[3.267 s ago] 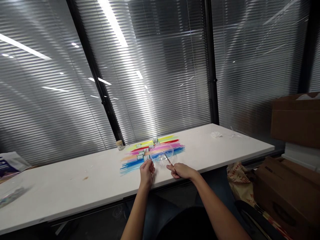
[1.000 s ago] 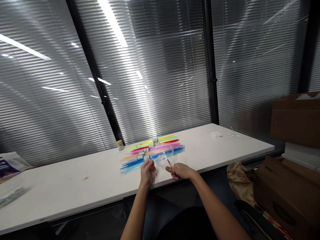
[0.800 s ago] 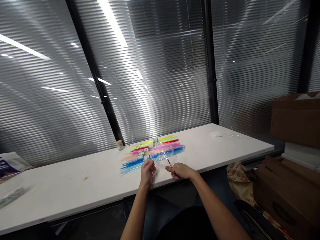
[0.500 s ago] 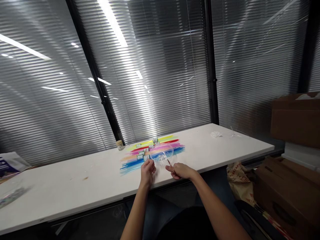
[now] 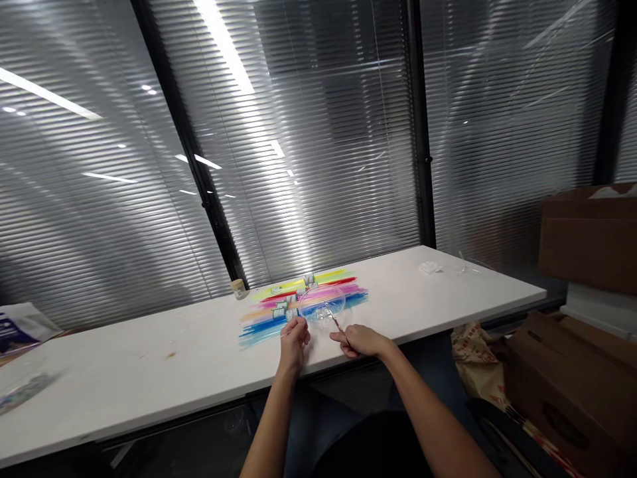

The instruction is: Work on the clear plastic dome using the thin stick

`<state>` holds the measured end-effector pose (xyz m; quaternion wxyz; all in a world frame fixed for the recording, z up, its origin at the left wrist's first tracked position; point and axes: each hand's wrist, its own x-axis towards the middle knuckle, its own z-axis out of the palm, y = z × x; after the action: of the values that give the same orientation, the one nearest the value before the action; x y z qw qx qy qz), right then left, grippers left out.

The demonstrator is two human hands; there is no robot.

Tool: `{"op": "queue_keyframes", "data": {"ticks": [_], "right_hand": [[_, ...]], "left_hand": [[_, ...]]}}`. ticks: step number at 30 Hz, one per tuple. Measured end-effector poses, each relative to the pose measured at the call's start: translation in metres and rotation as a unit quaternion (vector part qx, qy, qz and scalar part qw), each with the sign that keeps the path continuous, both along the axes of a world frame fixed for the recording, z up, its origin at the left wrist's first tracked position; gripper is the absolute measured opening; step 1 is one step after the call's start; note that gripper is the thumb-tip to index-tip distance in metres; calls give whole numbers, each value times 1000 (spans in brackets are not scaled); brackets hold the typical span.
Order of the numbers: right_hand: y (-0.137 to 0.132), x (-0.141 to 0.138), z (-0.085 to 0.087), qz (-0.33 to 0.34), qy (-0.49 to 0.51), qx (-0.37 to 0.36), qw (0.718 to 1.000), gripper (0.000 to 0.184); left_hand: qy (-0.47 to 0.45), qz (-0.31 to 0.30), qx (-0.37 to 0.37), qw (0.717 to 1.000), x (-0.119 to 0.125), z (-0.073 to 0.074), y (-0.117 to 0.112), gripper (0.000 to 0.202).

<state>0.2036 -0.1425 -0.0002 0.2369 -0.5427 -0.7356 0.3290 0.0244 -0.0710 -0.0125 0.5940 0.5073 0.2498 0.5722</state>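
A clear round plastic dish sits on a row of coloured strips (yellow, red, pink, orange, blue) with small labels, on a long white table. My right hand pinches a thin tool like tweezers, whose tip reaches into the dish. My left hand is closed in a pinch beside the dish's near left edge; something thin seems to be between its fingers, too small to name.
A small tan jar stands behind the strips by the window blinds. A crumpled clear wrapper lies far right on the table. A bag and a clear packet lie at the left end. Cardboard boxes stack at the right.
Almost nothing moves. Both hands stay by the dish; the tweezers shift only slightly over it.
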Motion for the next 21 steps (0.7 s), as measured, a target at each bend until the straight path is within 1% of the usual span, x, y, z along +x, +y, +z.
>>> {"op": "queue_keyframes", "data": {"ticks": [8,14,21], "right_hand": [[-6,-1,8,4,-36,-17,999,61],[-2,1,3,22,-62,7,998,56],[2,1,-4,-16,-2,8,1000,66]], "left_hand": [[2,12,8,1000,1,-3,3,37],[9,23,14,1000,1,-5,5,38],[5,21,7,1000,2,-3,4,36]]}}
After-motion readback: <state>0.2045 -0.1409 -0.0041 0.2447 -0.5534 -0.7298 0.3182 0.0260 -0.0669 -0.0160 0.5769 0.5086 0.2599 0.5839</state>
